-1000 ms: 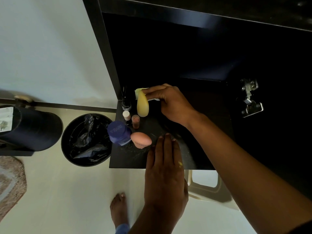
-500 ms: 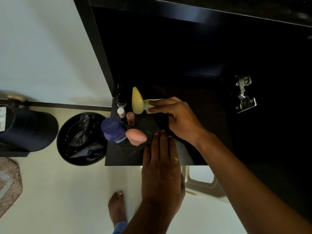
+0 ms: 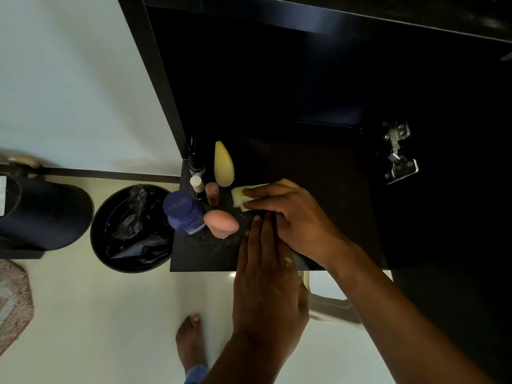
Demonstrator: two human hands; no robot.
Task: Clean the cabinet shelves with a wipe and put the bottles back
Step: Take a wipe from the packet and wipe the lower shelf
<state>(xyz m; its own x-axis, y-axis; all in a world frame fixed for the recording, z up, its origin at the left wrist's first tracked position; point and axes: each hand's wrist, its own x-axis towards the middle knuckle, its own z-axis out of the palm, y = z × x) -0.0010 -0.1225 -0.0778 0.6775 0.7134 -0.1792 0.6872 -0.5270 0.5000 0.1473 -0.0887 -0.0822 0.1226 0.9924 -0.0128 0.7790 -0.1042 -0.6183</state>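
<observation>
My right hand (image 3: 291, 217) presses a folded pale wipe (image 3: 240, 197) flat on the black cabinet shelf (image 3: 332, 189). My left hand (image 3: 266, 284) lies flat with fingers together at the shelf's front edge and holds nothing. Bottles stand grouped at the shelf's left side: a yellow cone-shaped bottle (image 3: 223, 164), a blue round-capped bottle (image 3: 182, 212), a pink egg-shaped bottle (image 3: 221, 224), a small white-capped vial (image 3: 197, 184), a small reddish vial (image 3: 212, 193) and a thin dark bottle (image 3: 196, 165).
A black bin with a plastic liner (image 3: 130, 228) stands on the floor left of the shelf. A metal hinge (image 3: 397, 153) sits on the cabinet's right wall. A plastic stool (image 3: 329, 303) and my bare foot (image 3: 191, 342) are below.
My right hand has dragged the wipe from beside the yellow bottle towards the front of the shelf. The left hand has stayed in place.
</observation>
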